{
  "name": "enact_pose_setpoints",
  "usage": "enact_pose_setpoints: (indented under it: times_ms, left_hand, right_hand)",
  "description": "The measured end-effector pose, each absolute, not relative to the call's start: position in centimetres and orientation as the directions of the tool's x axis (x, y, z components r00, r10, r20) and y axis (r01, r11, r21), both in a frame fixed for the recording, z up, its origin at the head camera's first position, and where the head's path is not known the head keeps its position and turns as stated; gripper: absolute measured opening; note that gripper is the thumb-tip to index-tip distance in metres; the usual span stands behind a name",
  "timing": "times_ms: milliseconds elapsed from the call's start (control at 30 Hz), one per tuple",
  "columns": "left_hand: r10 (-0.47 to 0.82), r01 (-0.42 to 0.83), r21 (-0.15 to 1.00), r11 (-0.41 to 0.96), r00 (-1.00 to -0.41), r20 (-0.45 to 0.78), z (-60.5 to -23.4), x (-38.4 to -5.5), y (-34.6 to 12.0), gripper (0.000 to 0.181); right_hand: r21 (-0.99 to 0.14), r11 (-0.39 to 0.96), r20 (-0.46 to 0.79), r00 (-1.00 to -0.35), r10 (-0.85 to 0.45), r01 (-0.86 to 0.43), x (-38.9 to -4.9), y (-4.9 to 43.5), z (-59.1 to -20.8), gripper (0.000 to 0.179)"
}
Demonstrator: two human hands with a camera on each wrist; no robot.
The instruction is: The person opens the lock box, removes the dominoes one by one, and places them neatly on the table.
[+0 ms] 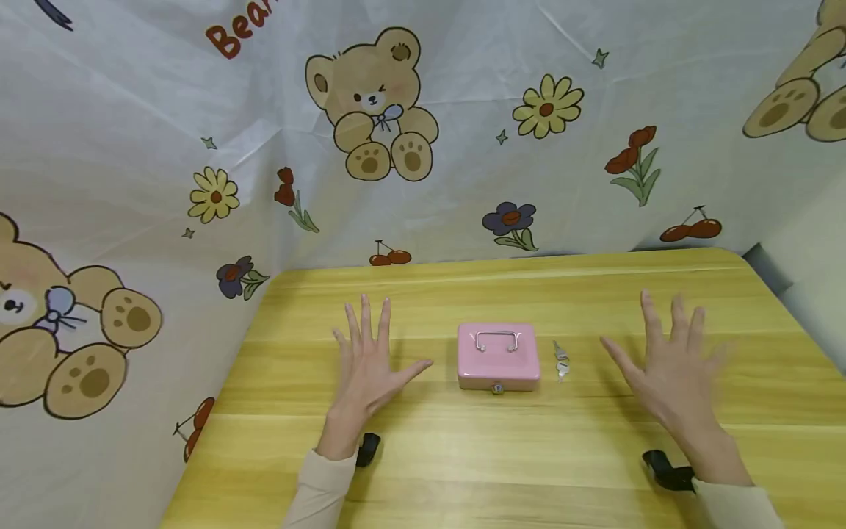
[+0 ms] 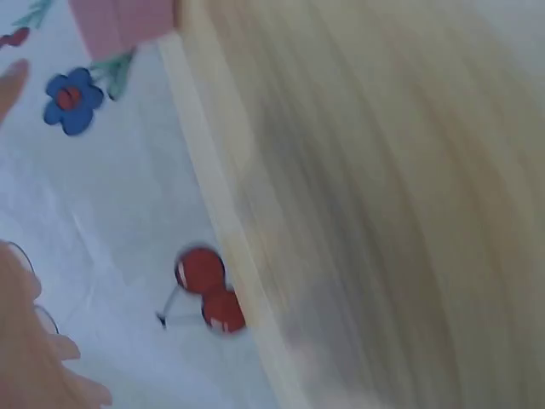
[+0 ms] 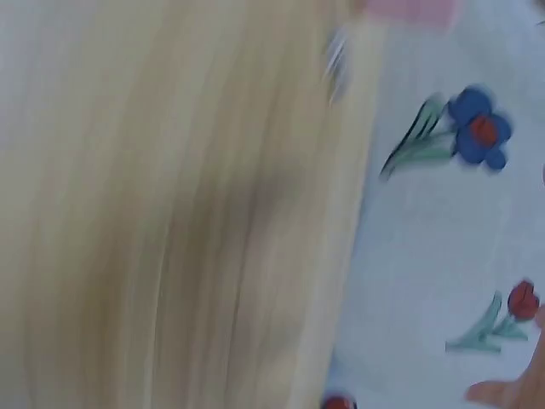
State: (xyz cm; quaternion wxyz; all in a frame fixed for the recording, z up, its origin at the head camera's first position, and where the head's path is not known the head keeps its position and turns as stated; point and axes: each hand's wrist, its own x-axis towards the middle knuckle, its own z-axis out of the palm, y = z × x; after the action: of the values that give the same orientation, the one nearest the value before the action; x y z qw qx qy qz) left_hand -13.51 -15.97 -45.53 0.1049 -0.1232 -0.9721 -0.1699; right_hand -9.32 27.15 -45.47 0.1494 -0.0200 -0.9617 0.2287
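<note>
A pink cash box (image 1: 499,354) with a silver handle (image 1: 496,341) on its lid and a lock (image 1: 498,389) at the front sits closed on the table. Just right of it lie small silver keys (image 1: 561,360). My left hand (image 1: 366,371) hovers left of the box, fingers spread, holding nothing. Over the table's right side is my right hand (image 1: 679,378), also spread and empty, slightly blurred. In the left wrist view the box (image 2: 123,24) shows at the top edge; the right wrist view has the keys (image 3: 336,64) blurred near the top.
The wood-grain table (image 1: 423,463) reaches back to a white cloth (image 1: 463,184) printed with bears, flowers and cherries. That cloth also hangs along the left side. Black wrist straps (image 1: 667,472) sit at both cuffs. A pale surface (image 1: 819,308) stands beyond the table's right edge.
</note>
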Motion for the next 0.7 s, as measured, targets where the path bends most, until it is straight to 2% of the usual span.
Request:
enact_pose_setpoints:
  times_ms: [133,267,467,700]
  left_hand:
    - [0.259,0.325,0.567,0.757,-0.946,0.196,-45.2,-13.7,-13.8,0.124]
    - [0.347,0.314,0.724,0.614,-0.931,0.110,-45.6,-13.9,-11.3,0.128]
    - [0.461,0.274,0.823,0.498,-0.887,0.017,-46.8,-14.2,-8.5,0.134]
    - [0.495,0.287,0.847,0.448,-0.868,0.033,-47.7,-14.9,-8.0,0.122]
  right_hand:
    - [-0.606,0.795,0.251,-0.956,0.149,-0.035,-9.5,23.9,-45.8,0.081]
    - [-0.615,0.789,0.195,-0.971,0.138,-0.012,-9.8,21.3,-46.9,0.059]
    - [-0.561,0.827,0.134,-0.982,0.134,0.036,-10.0,20.1,-48.5,0.034]
    - [-0.619,0.784,0.093,-0.986,0.139,0.052,-11.0,20.0,-48.2,0.023]
